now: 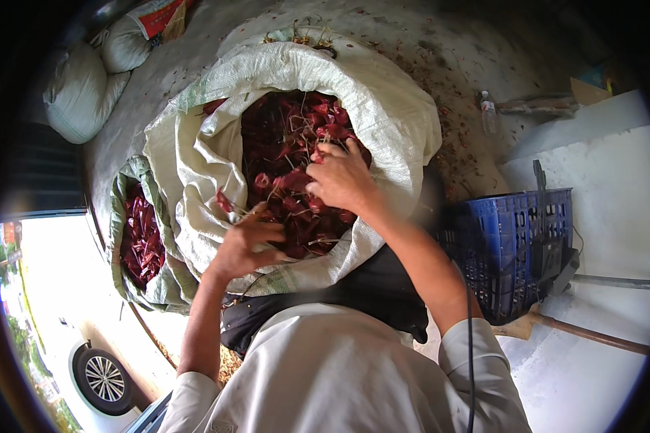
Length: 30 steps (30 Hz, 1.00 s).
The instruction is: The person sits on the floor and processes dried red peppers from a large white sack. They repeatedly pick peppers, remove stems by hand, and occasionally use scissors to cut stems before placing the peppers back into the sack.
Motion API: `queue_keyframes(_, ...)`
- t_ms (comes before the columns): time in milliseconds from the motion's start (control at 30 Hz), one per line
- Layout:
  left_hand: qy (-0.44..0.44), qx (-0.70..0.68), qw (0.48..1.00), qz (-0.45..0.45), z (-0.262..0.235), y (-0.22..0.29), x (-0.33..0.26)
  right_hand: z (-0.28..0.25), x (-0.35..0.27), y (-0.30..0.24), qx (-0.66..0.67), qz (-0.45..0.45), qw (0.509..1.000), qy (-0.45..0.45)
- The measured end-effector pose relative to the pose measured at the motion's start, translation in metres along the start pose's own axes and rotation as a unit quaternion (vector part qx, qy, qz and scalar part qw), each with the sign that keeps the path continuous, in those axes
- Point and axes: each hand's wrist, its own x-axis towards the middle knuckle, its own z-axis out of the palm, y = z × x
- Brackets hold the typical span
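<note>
A large white woven sack (383,94) stands open in front of me, filled with dried red chillies (285,130) on thin stems. My right hand (341,177) rests on top of the heap, fingers curled around a few chillies and stems. At the sack's near rim, my left hand (247,244) is closed on a chilli with its stem. A smaller open sack (123,184) of dark red chillies (141,238) sits to the left, touching the big one.
A blue plastic crate (516,245) stands at the right, with a wooden-handled tool (585,333) below it. Filled white sacks (79,90) lie at the top left. A plastic bottle (488,112) lies on the littered concrete floor. A car wheel (105,379) shows at the lower left.
</note>
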Motion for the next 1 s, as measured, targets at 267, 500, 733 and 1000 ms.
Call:
queue_keyframes(267,0.099,0.230,0.966,-0.064,-0.006,-0.013,-0.005,-0.035,-0.009,0.004,0.040,0.117,0.988,0.093)
queue_keyframes(500,0.157,0.332,0.906,-0.210,-0.035,-0.011,-0.025,0.021,-0.009,-0.036,-0.046,-0.056,0.986,0.152)
queue_keyframes(733,0.250,0.348,0.903,-0.025,-0.022,-0.001,-0.004,0.011,-0.029,-0.013,-0.037,0.046,0.990,0.130)
queue_keyframes(1000,0.048,0.280,0.948,-0.145,0.021,-0.001,0.088,0.021,-0.077,-0.036,0.009,0.017,0.994,0.106)
